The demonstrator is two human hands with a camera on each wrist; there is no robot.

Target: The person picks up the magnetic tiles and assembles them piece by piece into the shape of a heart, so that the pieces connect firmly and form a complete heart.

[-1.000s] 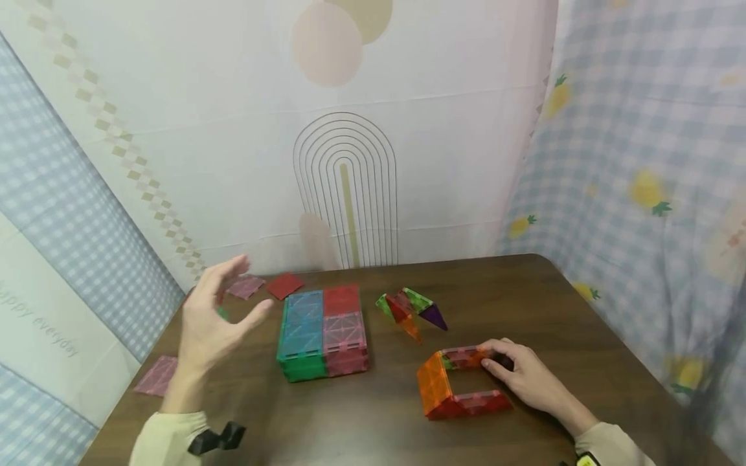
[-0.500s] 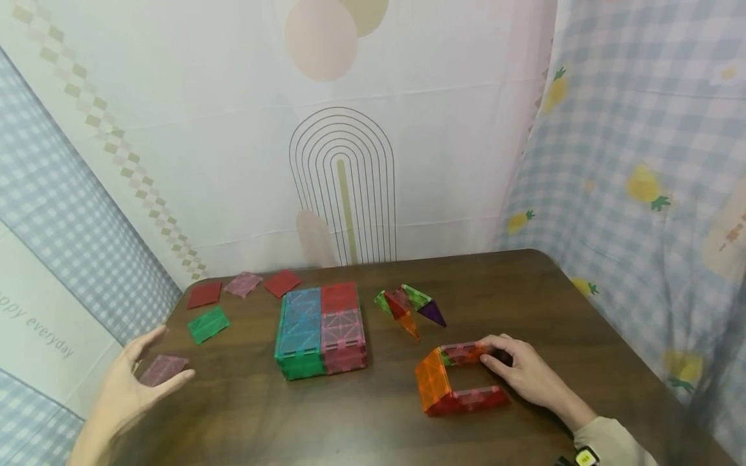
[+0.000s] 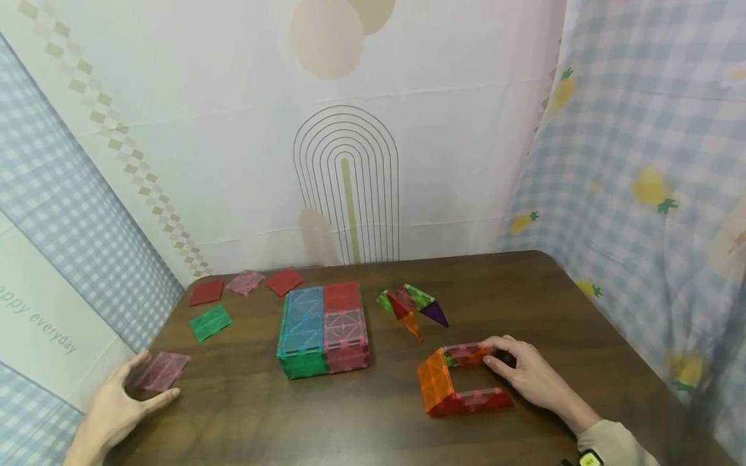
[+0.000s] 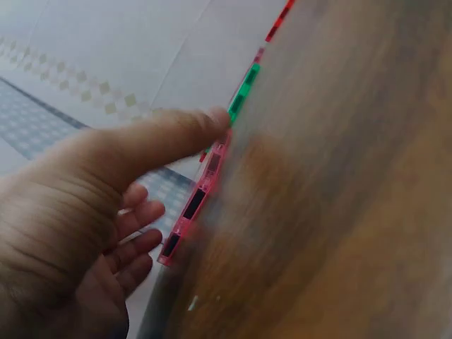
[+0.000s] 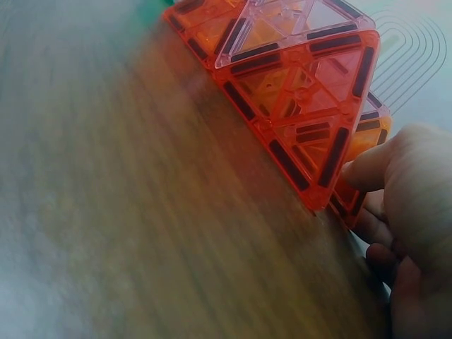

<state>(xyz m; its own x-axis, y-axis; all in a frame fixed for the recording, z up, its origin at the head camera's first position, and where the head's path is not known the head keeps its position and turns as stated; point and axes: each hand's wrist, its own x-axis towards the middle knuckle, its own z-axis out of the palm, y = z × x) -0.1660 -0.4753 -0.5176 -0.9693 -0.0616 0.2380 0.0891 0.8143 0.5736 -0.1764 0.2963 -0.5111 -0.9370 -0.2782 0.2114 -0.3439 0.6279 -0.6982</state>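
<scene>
My left hand (image 3: 119, 404) is at the table's left edge, thumb and fingers spread around a flat pink square magnetic tile (image 3: 166, 371). In the left wrist view, the thumb lies near that pink tile (image 4: 194, 201); whether it touches cannot be told. At the right, my right hand (image 3: 527, 375) pinches the end of the far wall of a three-sided magnetic tile structure (image 3: 436, 380). It has an orange side and two walls of triangles. The right wrist view shows a red triangle tile (image 5: 304, 99) of the near wall, partly hiding the fingers' hold.
A block of blue, red, pink and green tiles (image 3: 305, 323) stands mid-table. Behind the structure is a small folded piece of triangle tiles (image 3: 410, 305). Flat tiles lie back left: a green one (image 3: 210, 322), two red ones and another pink one (image 3: 245, 283).
My left hand has moved from beside the tile block leftward and down to the pink tile, uncovering the green and red tiles. My right hand has stayed on the structure.
</scene>
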